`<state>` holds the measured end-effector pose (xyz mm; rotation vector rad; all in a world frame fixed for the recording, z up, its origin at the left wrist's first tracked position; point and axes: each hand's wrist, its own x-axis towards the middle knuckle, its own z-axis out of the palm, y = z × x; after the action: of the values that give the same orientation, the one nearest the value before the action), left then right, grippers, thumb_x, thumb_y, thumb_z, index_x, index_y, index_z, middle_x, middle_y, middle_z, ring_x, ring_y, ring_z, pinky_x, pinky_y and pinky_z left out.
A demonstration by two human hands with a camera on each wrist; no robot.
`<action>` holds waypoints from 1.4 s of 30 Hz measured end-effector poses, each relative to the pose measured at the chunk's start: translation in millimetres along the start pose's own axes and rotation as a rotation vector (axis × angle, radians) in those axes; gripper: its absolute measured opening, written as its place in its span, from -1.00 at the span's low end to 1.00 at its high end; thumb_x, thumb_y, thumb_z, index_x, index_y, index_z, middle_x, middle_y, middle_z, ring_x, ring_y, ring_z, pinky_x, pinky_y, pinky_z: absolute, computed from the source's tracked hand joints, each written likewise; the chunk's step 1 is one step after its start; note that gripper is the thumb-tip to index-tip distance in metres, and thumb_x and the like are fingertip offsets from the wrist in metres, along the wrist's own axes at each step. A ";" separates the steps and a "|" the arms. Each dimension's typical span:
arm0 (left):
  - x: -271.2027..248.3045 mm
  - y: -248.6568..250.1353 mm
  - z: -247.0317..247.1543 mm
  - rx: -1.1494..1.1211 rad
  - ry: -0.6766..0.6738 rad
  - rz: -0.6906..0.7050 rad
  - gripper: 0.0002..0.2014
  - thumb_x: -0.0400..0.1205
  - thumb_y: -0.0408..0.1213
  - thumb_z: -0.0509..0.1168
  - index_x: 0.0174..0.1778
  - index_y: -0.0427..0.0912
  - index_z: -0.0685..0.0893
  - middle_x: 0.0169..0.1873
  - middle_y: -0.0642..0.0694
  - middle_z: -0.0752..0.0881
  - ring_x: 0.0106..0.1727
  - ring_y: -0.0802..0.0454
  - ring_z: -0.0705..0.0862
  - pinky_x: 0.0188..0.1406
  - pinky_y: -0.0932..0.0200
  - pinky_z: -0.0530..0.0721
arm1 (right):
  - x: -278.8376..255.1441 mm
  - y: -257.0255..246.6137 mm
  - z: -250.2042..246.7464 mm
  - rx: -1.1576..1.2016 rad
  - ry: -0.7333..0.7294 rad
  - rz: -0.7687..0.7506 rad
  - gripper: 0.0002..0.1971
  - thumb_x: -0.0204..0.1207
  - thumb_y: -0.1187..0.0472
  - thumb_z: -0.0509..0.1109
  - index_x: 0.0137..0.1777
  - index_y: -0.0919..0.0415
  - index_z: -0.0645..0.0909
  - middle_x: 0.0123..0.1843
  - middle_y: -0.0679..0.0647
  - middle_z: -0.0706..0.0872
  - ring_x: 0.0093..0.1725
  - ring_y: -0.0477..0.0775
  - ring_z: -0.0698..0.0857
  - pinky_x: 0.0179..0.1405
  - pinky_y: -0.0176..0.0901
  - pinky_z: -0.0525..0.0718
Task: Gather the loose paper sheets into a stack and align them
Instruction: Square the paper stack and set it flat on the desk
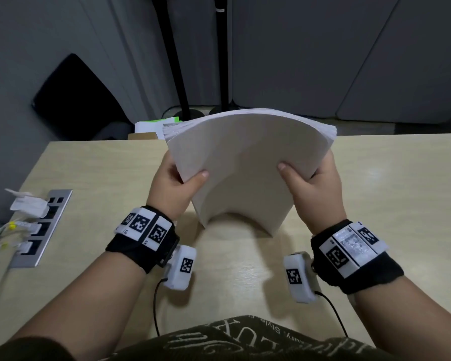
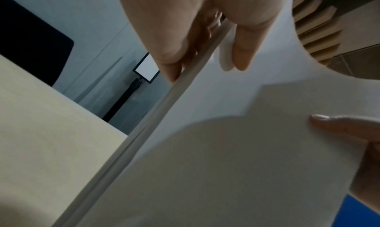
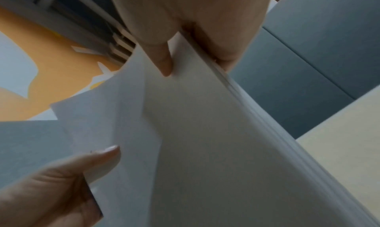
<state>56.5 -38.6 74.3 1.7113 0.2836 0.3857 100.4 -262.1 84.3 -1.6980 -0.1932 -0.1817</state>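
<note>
A thick stack of white paper sheets [image 1: 245, 162] stands on its lower edge on the light wooden table [image 1: 375, 204], bowed toward me. My left hand [image 1: 177, 178] grips its left side, thumb on the near face. My right hand [image 1: 310, 178] grips the right side the same way. In the left wrist view the stack [image 2: 205, 149] fills the frame, its edge pinched by my left hand [image 2: 205, 51]. In the right wrist view the stack [image 3: 205, 133] shows slightly stepped sheet edges under my right hand [image 3: 195, 51].
A metal socket panel [image 1: 41, 230] with white plugs and cables is set in the table at left. More papers [image 1: 151, 128] lie past the far edge. Two black stand poles [image 1: 177, 74] rise behind, and a dark chair [image 1: 73, 100] stands at far left.
</note>
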 end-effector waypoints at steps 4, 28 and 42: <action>1.4 -15.9 6.6 0.123 -0.017 -0.172 -0.92 0.53 -0.32 0.43 -0.22 -0.05 0.71 -0.27 0.11 0.74 -0.29 0.35 0.71 -0.16 0.24 0.60 | 1.0 16.7 1.8 -0.044 -0.101 0.164 -0.88 0.51 0.28 0.46 -0.07 0.02 0.69 -0.14 -0.18 0.76 -0.15 -0.26 0.70 -0.13 -0.36 0.63; -11.7 -76.7 -13.6 0.300 0.052 -0.406 -0.90 0.57 -0.23 0.34 -0.06 0.07 0.66 -0.05 -0.01 0.79 0.02 -0.10 0.77 0.10 -0.07 0.72 | -27.0 77.1 28.1 -0.354 -0.482 0.521 -0.66 0.58 0.13 0.34 0.34 0.12 0.51 0.12 -0.01 0.71 0.09 0.09 0.70 0.09 -0.06 0.64; -14.7 -131.2 -202.5 0.541 0.075 -0.592 -0.75 0.68 -0.23 0.11 0.01 -0.30 0.64 -0.20 -0.20 0.66 -0.19 -0.10 0.57 -0.19 0.13 0.48 | -80.6 56.7 202.4 -0.441 -0.743 0.588 -0.61 0.60 0.09 0.27 0.41 0.12 0.45 0.24 0.05 0.69 0.09 0.09 0.66 0.07 -0.11 0.59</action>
<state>-36.0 160.8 -26.4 2.0279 0.9908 -0.0800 36.9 -70.9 -16.1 -2.1198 -0.1985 0.9139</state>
